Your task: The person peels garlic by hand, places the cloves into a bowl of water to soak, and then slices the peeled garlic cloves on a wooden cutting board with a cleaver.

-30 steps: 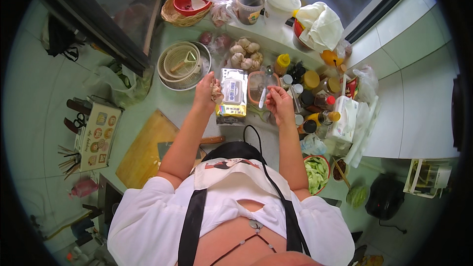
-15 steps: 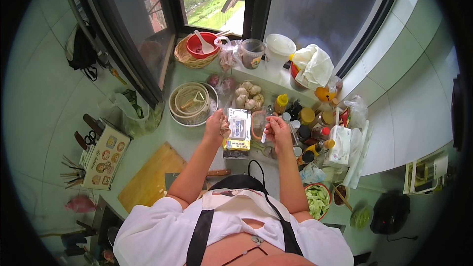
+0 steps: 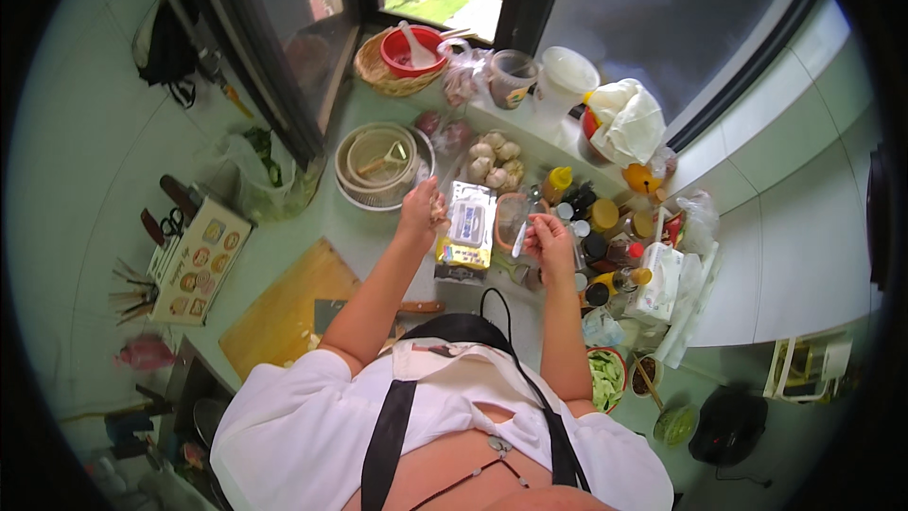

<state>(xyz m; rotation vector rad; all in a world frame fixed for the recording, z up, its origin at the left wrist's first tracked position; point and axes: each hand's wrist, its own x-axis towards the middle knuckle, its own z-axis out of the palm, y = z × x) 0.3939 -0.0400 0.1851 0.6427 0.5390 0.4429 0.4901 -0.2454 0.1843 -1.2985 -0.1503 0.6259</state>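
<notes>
My left hand is raised over the counter with its fingers curled around a small, knobbly, pale brown lump; its kind is hard to make out. In my right hand the fingertips pinch a thin white strip-like utensil, pointing down toward me. Between the hands a pack of wipes with a lidded top rests on a dark box. Just beyond the utensil stands a clear plastic tub with an orange rim. Several garlic bulbs lie behind the pack in a bag.
Nested strainers in a metal bowl stand at the left. A cleaver lies by the wooden cutting board. Sauce bottles crowd the right, near a tissue pack and a bowl of sliced greens. Knives stand in a holder.
The whole view has shifted, so the counter things sit further right and a little higher in the picture. Both hands keep their hold, with small finger movements.
</notes>
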